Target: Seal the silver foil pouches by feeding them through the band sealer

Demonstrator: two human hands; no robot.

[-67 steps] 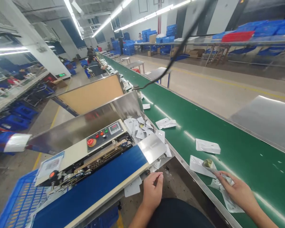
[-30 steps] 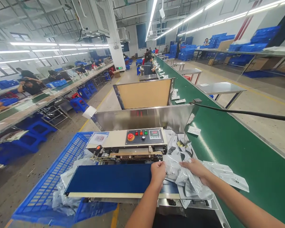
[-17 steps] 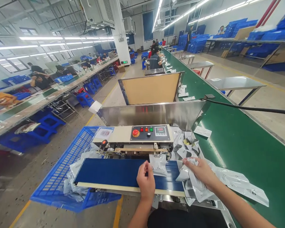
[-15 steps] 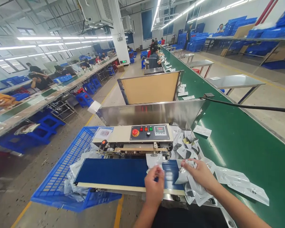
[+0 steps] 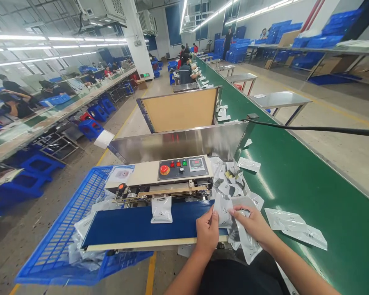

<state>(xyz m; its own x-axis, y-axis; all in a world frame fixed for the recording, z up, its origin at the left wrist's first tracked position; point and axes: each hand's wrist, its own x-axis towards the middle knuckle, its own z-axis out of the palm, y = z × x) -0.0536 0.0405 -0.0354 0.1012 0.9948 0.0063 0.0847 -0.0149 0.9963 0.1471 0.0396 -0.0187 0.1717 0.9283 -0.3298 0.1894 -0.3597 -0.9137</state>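
Note:
At the right end of the blue conveyor belt (image 5: pixel 126 223), my left hand (image 5: pixel 208 234) pinches the left side of a white plastic pouch (image 5: pixel 223 208). My right hand (image 5: pixel 252 226) is closed at that pouch's right side, with more white pouches (image 5: pixel 248 246) hanging beneath its fingers. Further left, another white pouch (image 5: pixel 161 211) lies on the belt, its top edge at the band sealing machine (image 5: pixel 160 174). A heap of pouches (image 5: pixel 229 180) sits just beyond my hands, beside the machine.
A blue plastic basket (image 5: pixel 58 241) holding pouches stands below the belt's left end. To the right runs a long green conveyor (image 5: pixel 289 172) with loose pouches (image 5: pixel 297 227) on it. A metal panel (image 5: pixel 178 145) rises behind the machine, and a black cable (image 5: pixel 310 128) crosses the conveyor.
The pouch my left hand was at on the belt has moved left along the machine, out of my fingers. My left hand has come right to a pouch beside my right hand.

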